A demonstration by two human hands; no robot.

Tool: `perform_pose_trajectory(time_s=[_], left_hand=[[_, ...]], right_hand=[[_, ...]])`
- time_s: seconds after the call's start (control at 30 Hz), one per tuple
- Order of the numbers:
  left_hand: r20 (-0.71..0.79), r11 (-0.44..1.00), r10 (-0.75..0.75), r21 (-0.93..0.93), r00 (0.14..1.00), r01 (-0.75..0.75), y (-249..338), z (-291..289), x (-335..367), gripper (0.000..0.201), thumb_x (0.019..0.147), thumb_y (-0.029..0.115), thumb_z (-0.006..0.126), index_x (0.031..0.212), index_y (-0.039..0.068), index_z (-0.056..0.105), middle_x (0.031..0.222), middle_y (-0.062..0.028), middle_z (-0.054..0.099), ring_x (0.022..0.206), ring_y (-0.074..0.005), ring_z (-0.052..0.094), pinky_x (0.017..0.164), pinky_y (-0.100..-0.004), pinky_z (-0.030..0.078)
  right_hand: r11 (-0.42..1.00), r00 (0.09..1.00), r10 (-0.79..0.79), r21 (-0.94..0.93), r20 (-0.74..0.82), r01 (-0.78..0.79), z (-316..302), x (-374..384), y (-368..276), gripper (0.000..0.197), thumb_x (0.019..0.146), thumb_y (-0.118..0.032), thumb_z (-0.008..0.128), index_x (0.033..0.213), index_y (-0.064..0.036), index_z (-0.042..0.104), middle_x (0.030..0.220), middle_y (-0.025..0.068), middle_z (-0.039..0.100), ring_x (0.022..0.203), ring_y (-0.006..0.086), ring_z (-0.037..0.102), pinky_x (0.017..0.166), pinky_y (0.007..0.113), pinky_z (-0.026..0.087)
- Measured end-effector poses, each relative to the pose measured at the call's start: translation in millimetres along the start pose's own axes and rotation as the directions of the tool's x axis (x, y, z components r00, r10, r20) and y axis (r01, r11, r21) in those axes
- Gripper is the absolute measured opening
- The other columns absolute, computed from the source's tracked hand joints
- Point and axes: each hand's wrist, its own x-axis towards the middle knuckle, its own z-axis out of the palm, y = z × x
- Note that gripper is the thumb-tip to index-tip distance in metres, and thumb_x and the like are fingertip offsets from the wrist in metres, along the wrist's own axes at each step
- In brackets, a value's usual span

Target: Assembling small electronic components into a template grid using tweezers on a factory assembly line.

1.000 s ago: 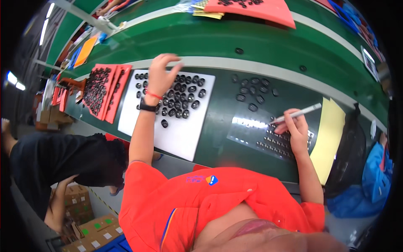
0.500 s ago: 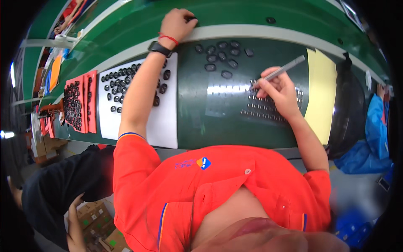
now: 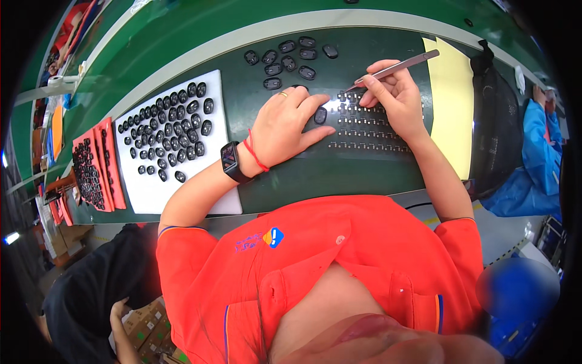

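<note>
My right hand [image 3: 394,97] is closed on silver tweezers [image 3: 403,65], their tips pointing left at the top row of small metal parts [image 3: 370,133]. These parts lie in several rows on the dark green table [image 3: 291,176]. Just left of the rows, my left hand [image 3: 288,124] has its thumb and fingers spread around a black oval casing [image 3: 320,115]. Gaps show between the casing and the fingertips. Beyond this hand lies a loose group of similar black casings [image 3: 288,63], some partly covered by my fingers.
A white foam sheet [image 3: 136,176] on the left carries rows of black oval pieces [image 3: 180,127]. Further left, red sheets [image 3: 104,164] hold more. Yellow sheets [image 3: 451,109] and a black bag [image 3: 494,127] lie at right. A green belt [image 3: 242,18] runs behind a pale rail.
My left hand has come back from the far belt to the table's middle, beside the metal parts, around a casing. My right hand keeps the tweezers over the rows. The view has shifted.
</note>
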Motion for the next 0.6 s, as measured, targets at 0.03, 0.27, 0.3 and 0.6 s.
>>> perform_pose_trajectory(time_s=[0.03, 0.27, 0.3, 0.6], left_hand=[[0.022, 1.000, -0.010, -0.019, 1.000, 0.010, 0.0, 1.1, -0.1, 0.043, 0.069, 0.026, 0.073, 0.104, 0.006, 0.058, 0.079, -0.0064, 0.050, 0.073, -0.0231, 0.053, 0.064, -0.0330, 0.044], [0.080, 1.000, 0.017, -0.014, 0.997, -0.016, -1.4, 3.4, 4.3, 0.056, 0.070, 0.031, 0.073, 0.115, 0.006, 0.054, 0.082, -0.0079, 0.049, 0.074, -0.0233, 0.052, 0.064, -0.0332, 0.043], [0.081, 1.000, 0.016, -0.016, 0.997, -0.015, -1.7, 3.9, 4.8, 0.056, 0.070, 0.031, 0.073, 0.115, 0.006, 0.054, 0.082, -0.0079, 0.049, 0.074, -0.0233, 0.052, 0.064, -0.0332, 0.043], [0.116, 1.000, -0.022, -0.017, 0.993, 0.024, -1.2, 2.2, 5.4, 0.057, 0.070, 0.032, 0.073, 0.117, 0.006, 0.053, 0.084, -0.0088, 0.048, 0.075, -0.0243, 0.052, 0.066, -0.0343, 0.043]], right_hand=[[1.000, 1.000, 0.003, 0.003, -0.001, -0.003, 0.4, 0.0, -0.1, 0.022, 0.090, -0.008, 0.054, 0.109, 0.0003, 0.046, 0.089, 0.0119, 0.062, 0.066, 0.0114, 0.061, 0.058, 0.020, 0.048], [1.000, 1.000, 0.003, 0.016, -0.016, -0.003, 0.8, -0.2, 0.2, 0.021, 0.090, -0.007, 0.054, 0.108, 0.0001, 0.046, 0.088, 0.0117, 0.062, 0.066, 0.0113, 0.061, 0.057, 0.020, 0.048], [1.000, 1.000, 0.008, 0.015, -0.014, -0.008, 0.6, -0.1, 0.0, 0.020, 0.090, -0.007, 0.054, 0.107, 0.0002, 0.047, 0.088, 0.0117, 0.062, 0.065, 0.0112, 0.061, 0.057, 0.020, 0.048], [0.999, 0.999, 0.031, 0.009, 0.018, -0.032, -4.5, 3.6, 0.3, 0.016, 0.090, -0.006, 0.053, 0.103, 0.0003, 0.048, 0.091, 0.0142, 0.064, 0.065, 0.0110, 0.060, 0.057, 0.020, 0.048]])
